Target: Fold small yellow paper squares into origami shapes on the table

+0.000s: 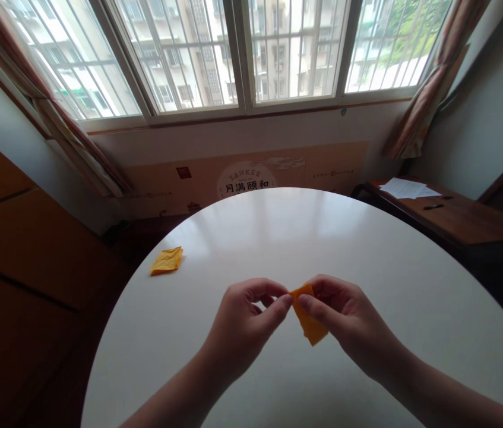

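A small folded piece of orange paper (308,320) is held above the round white table (367,249), near its front middle. My left hand (244,324) pinches the paper's upper left edge between thumb and forefinger. My right hand (344,318) grips the same piece from the right, its fingers curled around the top corner. The lower tip of the paper hangs free below both hands. A second folded orange paper (167,261) lies flat on the table at the far left, well away from either hand.
A wooden side desk (456,217) with white sheets (407,188) and a dark pen stands to the right. A printed cardboard panel (251,178) leans under the window behind the table. Brown wooden furniture (24,267) fills the left side.
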Motion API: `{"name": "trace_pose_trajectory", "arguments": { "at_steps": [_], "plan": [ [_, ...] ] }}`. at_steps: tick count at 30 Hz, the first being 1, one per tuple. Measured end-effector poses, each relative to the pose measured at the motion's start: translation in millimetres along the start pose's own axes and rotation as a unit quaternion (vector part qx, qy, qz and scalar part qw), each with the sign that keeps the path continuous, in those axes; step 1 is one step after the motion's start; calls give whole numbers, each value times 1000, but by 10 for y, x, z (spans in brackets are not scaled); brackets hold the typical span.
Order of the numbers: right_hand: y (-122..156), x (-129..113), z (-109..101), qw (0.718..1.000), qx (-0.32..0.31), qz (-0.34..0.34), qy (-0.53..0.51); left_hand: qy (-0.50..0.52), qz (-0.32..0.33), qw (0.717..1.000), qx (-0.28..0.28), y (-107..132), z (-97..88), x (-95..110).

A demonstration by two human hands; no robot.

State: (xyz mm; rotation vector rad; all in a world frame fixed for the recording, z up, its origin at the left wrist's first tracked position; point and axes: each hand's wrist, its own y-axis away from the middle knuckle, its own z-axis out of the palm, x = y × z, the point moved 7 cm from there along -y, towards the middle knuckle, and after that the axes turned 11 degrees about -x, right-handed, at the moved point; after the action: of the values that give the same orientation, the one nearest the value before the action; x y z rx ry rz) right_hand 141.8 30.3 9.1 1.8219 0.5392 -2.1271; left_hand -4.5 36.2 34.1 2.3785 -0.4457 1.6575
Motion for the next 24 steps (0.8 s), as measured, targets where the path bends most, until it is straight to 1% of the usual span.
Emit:
{"name": "trace_pose_trajectory", "arguments": {
  "at_steps": [2, 4, 6, 9, 12, 16, 19, 24],
  "plan": [
    [4, 8, 5, 1000, -2, 8, -9, -14, 11, 1000, -6, 7, 17, 28],
    [9, 23, 6, 1000, -3, 18, -20, -43, 40, 998, -2, 23, 18, 89],
    [17, 40, 4, 999, -4, 26, -35, -79, 97, 992, 14, 57, -2, 188],
    [38, 53, -15, 997, 1, 33, -65, -127, 198, 971, 51, 146, -57, 343],
    [63, 42, -36, 996, 7, 40, -75, -166, 264, 948, 61, 223, -75, 436],
    [78, 16, -23, 997, -8, 52, -63, -209, 301, 930, 42, 270, -40, 494],
    [79, 4, -4, 997, -23, 55, -49, -233, 320, 917, 44, 297, -25, 530],
    [81, -23, 24, 997, -43, 48, -40, -249, 341, 906, 35, 290, 3, 576]
  ]
}}
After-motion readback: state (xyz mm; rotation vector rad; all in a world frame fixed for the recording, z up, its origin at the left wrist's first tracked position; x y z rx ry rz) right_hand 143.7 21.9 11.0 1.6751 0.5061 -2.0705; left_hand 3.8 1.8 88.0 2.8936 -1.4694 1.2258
